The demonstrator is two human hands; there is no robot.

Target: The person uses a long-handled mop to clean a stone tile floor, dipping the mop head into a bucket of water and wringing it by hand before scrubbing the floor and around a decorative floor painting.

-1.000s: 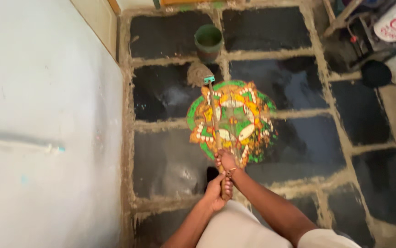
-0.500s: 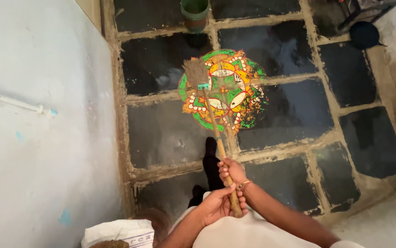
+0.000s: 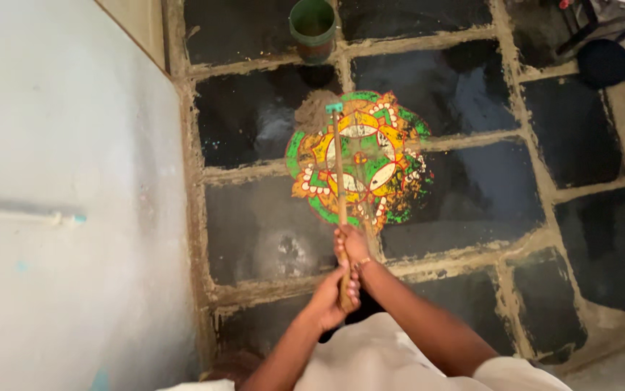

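Two hands, right hand (image 3: pixel 353 248) above left hand (image 3: pixel 331 297), gripping broom (image 3: pixel 338 181)

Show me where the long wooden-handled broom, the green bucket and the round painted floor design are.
long wooden-handled broom (image 3: pixel 339 174): head view, middle of handle.
green bucket (image 3: pixel 313 42): head view, outer wall.
round painted floor design (image 3: pixel 392 156): head view, right-hand part.

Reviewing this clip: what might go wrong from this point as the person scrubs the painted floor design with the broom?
The dark floor slabs look wet and glossy, so a slip seems possible. The broom head sits close to the green bucket; a longer push might knock it. Both the left hand and right hand grip low on the broom handle, so control may be weak.
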